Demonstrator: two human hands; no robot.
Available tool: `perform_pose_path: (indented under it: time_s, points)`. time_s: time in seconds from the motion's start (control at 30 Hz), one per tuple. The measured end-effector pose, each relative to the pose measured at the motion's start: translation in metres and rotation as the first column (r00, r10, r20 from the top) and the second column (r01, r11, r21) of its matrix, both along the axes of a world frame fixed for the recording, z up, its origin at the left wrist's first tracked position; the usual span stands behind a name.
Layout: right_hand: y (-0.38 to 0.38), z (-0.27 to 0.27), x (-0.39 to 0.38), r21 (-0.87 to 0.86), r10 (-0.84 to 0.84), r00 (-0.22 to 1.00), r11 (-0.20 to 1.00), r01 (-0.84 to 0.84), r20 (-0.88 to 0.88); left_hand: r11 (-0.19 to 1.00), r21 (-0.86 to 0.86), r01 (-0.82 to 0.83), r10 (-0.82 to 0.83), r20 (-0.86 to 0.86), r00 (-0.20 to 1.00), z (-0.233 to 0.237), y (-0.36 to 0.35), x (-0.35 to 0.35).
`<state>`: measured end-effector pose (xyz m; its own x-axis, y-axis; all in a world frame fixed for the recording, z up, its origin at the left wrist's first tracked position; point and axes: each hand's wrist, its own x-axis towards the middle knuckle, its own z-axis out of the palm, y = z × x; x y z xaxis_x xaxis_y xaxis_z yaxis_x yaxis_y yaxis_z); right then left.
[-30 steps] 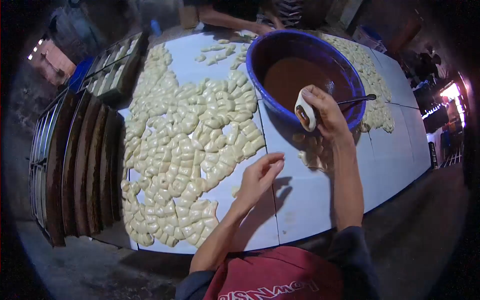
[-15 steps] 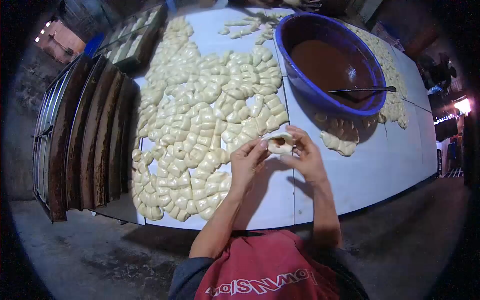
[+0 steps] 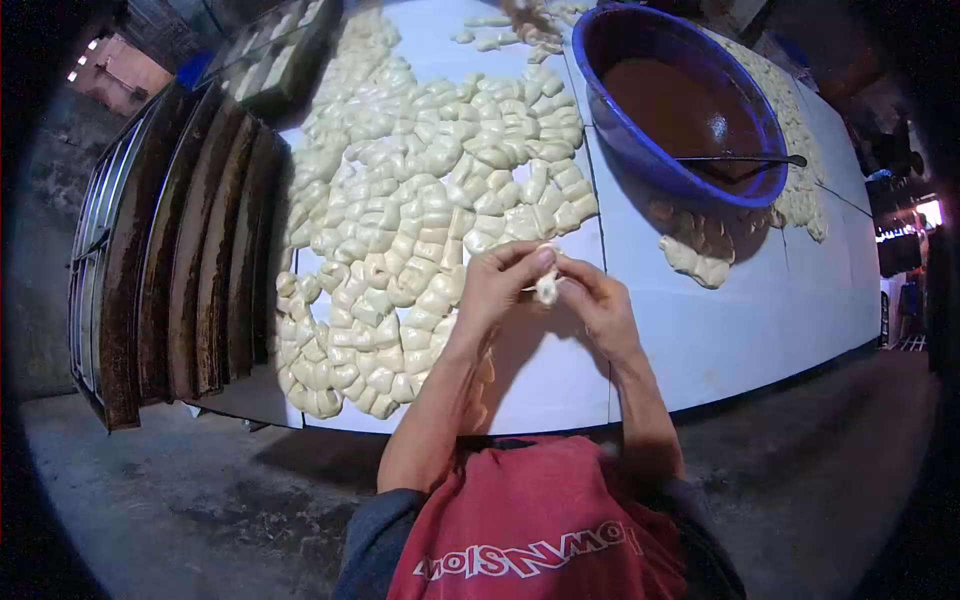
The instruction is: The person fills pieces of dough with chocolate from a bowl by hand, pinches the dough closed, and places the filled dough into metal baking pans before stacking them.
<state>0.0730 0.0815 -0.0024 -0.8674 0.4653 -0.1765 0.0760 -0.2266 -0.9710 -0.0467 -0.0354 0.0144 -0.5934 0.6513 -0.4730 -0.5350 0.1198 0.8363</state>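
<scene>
A small piece of pale dough is pinched between my two hands above the white table. My left hand grips it from the left, thumb pressed on top. From the right, my right hand closes its fingers on the same piece, so most of it is hidden. Just left of my hands, many glossy dough pieces lie packed together. Up and to the right stands a blue basin of brown filling, with a dark-handled utensil lying across it.
Dark metal trays stand on edge at the table's left side. Another tray with pale pieces is at the back left. More dough lies beside and behind the basin. The white table ends close to my body.
The dough was held open like a cup, with brown filling showing inside; now its edges are gathered and pinched together. My hands have come closer to each other. The view has shifted slightly.
</scene>
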Motion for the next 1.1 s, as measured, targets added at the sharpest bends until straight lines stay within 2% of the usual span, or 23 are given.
perform_pose_path:
  time_s: [0.03,0.13,0.27,0.3,0.4,0.43,0.53,0.57,0.67,0.7,0.8,0.9,1.0,1.03,1.07,1.1]
  points:
    - [0.004,0.011,0.009,0.042,0.118,0.99,0.992,-0.121,0.074,1.0,0.011,0.001,-0.001,-0.015,1.0,-0.009,-0.002,-0.003]
    - [0.005,-0.011,0.005,0.382,0.068,0.988,0.924,-0.01,-0.139,0.99,0.139,-0.03,0.024,0.039,0.999,-0.004,-0.005,0.008]
    - [0.002,-0.02,-0.006,0.595,-0.087,0.906,0.727,0.343,-0.415,0.982,0.187,-0.011,0.002,0.047,0.999,-0.017,-0.008,0.012]
    - [-0.01,-0.018,-0.013,0.45,-0.223,0.865,0.78,0.435,-0.45,0.985,0.172,0.019,-0.017,-0.015,1.0,-0.018,-0.008,0.013]
    - [-0.007,-0.034,-0.01,0.622,-0.114,0.913,0.698,0.355,-0.393,0.981,0.177,0.075,-0.065,-0.059,0.996,-0.019,-0.011,0.018]
    - [-0.01,-0.035,-0.011,0.62,-0.153,0.884,0.66,0.425,-0.442,0.981,0.176,0.078,-0.068,-0.06,0.996,-0.021,-0.012,0.022]
    - [-0.009,-0.03,-0.004,0.733,-0.175,0.922,0.563,0.382,-0.346,0.96,0.28,-0.007,0.004,0.013,1.0,-0.027,-0.01,0.04]
    - [-0.007,-0.037,-0.002,0.703,-0.202,0.938,0.622,0.346,-0.283,0.958,0.266,0.111,-0.052,-0.218,0.975,-0.031,-0.014,0.038]
    - [-0.009,-0.025,0.007,0.683,-0.171,0.982,0.708,0.182,-0.085,0.983,0.18,-0.035,0.039,-0.014,0.999,-0.006,-0.018,0.044]
    - [-0.013,-0.016,0.012,0.66,-0.101,0.984,0.731,0.173,-0.146,0.985,0.163,-0.05,0.062,-0.071,0.996,-0.014,-0.02,0.044]
    - [-0.024,-0.011,0.037,0.723,0.068,0.998,0.69,-0.043,-0.007,0.992,-0.074,0.099,-0.114,-0.223,0.968,-0.041,-0.038,0.048]
    - [-0.022,-0.038,0.048,0.827,0.073,0.973,0.515,-0.223,0.217,0.957,-0.284,-0.057,-0.139,-0.624,0.769,-0.039,-0.064,0.055]
    - [-0.029,-0.021,0.043,0.871,-0.053,0.981,0.472,-0.139,0.185,0.912,-0.296,-0.286,0.076,-0.562,0.824,-0.043,-0.106,0.042]
    - [-0.037,-0.016,0.036,0.857,-0.103,0.984,0.51,-0.072,0.144,0.901,-0.259,-0.349,0.06,-0.721,0.69,-0.047,-0.119,0.035]
    - [-0.041,-0.017,0.028,0.851,-0.045,0.982,0.507,-0.138,0.186,0.891,-0.209,-0.402,0.038,-0.849,0.527,-0.049,-0.129,0.028]
    - [-0.045,-0.018,0.02,0.843,0.009,0.974,0.5,-0.202,0.228,0.856,-0.337,-0.393,-0.143,-0.883,0.446,-0.031,-0.134,0.023]
